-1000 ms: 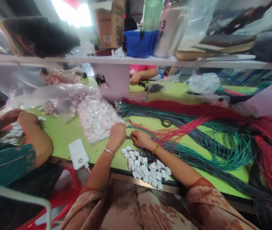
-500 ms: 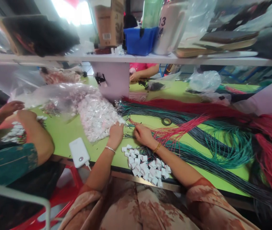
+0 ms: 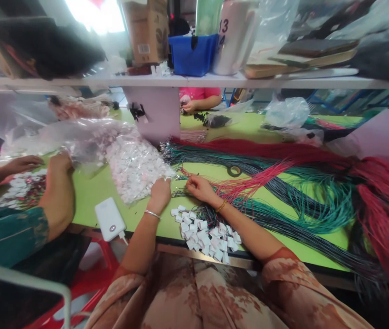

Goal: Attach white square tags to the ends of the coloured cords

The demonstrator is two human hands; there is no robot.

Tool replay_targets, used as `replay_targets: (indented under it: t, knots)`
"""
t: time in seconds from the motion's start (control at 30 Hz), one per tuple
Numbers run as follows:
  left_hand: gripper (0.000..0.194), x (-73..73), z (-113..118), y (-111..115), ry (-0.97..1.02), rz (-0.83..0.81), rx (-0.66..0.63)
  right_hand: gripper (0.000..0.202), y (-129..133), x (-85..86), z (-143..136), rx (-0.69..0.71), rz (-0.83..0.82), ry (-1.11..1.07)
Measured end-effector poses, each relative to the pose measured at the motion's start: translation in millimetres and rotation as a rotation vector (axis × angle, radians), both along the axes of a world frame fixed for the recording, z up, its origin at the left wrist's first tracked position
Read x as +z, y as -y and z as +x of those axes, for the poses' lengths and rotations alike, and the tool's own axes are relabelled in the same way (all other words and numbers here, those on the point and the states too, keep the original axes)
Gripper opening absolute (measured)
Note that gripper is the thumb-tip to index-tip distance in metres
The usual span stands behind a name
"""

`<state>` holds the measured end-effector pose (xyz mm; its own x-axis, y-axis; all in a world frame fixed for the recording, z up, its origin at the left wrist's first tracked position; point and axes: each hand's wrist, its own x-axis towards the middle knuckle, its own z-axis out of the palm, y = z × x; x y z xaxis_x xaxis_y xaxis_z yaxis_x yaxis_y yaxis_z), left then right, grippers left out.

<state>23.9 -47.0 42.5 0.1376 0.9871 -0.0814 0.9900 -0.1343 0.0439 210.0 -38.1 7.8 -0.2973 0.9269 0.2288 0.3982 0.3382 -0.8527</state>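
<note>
My left hand [image 3: 161, 193] is closed at the right edge of a clear plastic bag of small white connectors [image 3: 134, 167]; whatever its fingers hold is too small to make out. A short way to the right, my right hand [image 3: 200, 188] has thumb and fingertips pinched together over the wire ends. Anything between them is hidden. Red wires [image 3: 245, 180] fan out behind that hand, and black and green wires [image 3: 266, 214] run rightward past its wrist. Below both hands lies a pile of wired white connectors [image 3: 208, 235] at the table's front edge.
A roll of dark tape [image 3: 234, 171] lies among the wires. Left of my arm is a white power bank [image 3: 109, 219] with a cable. A co-worker's arm [image 3: 59, 196] reaches over another connector pile. A shelf [image 3: 194, 81] with a blue bin [image 3: 193, 55] crosses the back.
The view has shifted slightly. My right hand has turned a little and its fingers show more. My left hand stays by the bag. The co-worker at the left has moved their hands.
</note>
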Motion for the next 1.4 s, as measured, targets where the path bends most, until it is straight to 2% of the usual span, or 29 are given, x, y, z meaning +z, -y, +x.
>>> replay_targets:
  t: [0.1,0.2,0.27,0.37,0.5,0.6,0.7,0.83,1.13,1.27,1.4]
  knots:
    - [0.04,0.8,-2,2,0.046,0.017,0.032,0.016,-2,-0.9,1,-0.019,-0.071,-0.08]
    - [0.038,4.9,-3,3,0.199,0.078,0.094,0.021,-3,-2.4,2,-0.02,-0.114,-0.157]
    - [0.03,6.8,-4,2,0.409,0.169,0.138,0.023,-2,-2.9,1,-0.011,-0.114,-0.171]
    - [0.018,4.1,-2,-4,0.913,0.192,0.17,0.023,0,-1.6,0,0.002,-0.106,-0.186]
    - [0.02,-6.4,10,-10,1.638,-0.176,0.198,0.025,3,2.7,-2,-0.022,-0.096,-0.212]
    - [0.024,-9.8,17,-9,1.88,-0.425,0.222,0.025,3,5.3,-1,-0.032,-0.122,-0.27]
    - [0.026,-8.2,16,-8,1.929,-0.532,0.232,0.025,3,6.2,0,-0.033,-0.151,-0.312]
    - [0.023,-6.4,11,-8,1.925,-0.569,0.248,0.025,3,5.9,0,-0.037,-0.175,-0.31]
    - [0.025,-14.3,14,-10,1.814,-0.557,0.225,0.028,2,-3.6,-3,-0.062,-0.187,-0.261]
    - [0.029,-16.5,19,-8,1.752,-0.491,0.228,0.031,3,-4.8,-3,-0.084,-0.098,-0.179]
    - [0.031,-19.2,17,-10,1.755,-0.473,0.283,0.026,6,-3.4,-3,-0.042,-0.035,-0.079]
